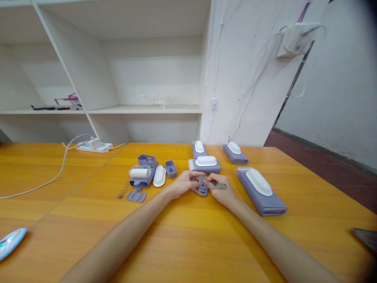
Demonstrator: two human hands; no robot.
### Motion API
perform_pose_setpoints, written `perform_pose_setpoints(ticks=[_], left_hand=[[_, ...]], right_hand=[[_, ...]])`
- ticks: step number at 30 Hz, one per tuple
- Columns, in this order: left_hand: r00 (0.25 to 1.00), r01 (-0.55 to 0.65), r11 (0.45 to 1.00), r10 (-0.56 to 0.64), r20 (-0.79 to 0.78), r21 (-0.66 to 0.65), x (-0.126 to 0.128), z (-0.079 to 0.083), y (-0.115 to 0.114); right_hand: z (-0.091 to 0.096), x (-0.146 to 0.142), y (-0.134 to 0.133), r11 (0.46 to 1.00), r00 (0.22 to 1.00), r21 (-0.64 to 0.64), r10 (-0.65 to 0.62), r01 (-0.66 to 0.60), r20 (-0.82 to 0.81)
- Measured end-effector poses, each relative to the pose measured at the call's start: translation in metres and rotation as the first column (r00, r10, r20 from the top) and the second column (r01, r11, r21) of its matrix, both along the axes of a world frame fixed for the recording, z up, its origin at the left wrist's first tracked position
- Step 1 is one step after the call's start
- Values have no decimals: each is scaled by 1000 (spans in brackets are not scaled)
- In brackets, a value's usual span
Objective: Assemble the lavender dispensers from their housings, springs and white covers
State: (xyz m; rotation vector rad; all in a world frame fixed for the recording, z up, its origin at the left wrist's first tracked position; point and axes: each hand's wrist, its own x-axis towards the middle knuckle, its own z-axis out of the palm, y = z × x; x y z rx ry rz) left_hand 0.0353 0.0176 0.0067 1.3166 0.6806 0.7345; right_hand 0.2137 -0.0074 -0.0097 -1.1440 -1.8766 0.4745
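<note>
In the middle of the table my left hand (185,183) pinches the edge of a small grey-purple plate with cut-outs (203,193), held roughly upright. My right hand (221,192) is closed on what looks like a metal coil spring (219,186), and its fingertips meet the plate's face. Just beyond the hands sits a purple case with a white oval cap (206,161). To the left lie several loose springs (123,190), more slotted plates (136,196), a white oval cap (160,176), a small purple cup-like part (171,169) and a purple housing (146,160).
Finished-looking purple cases stand at the right, one large (262,190) and one smaller (235,152). A power strip (94,146) with a white cable lies at the back left. A computer mouse (12,243) rests at the left edge, a dark flat object (365,237) at the right.
</note>
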Motion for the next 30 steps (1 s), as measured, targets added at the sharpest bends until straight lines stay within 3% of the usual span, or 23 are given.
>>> perform_pose_setpoints(ticks=[9, 17, 30], left_hand=[[989, -52, 994, 64, 133, -91, -4, -4, 4], [971, -114, 991, 125, 202, -65, -2, -4, 4], [967, -173, 983, 182, 180, -65, 1, -6, 1]], right_hand=[[10, -1, -9, 994, 992, 95, 35, -47, 124], [8, -3, -5, 998, 999, -20, 51, -51, -11], [11, -6, -6, 999, 1000, -40, 10, -9, 21]])
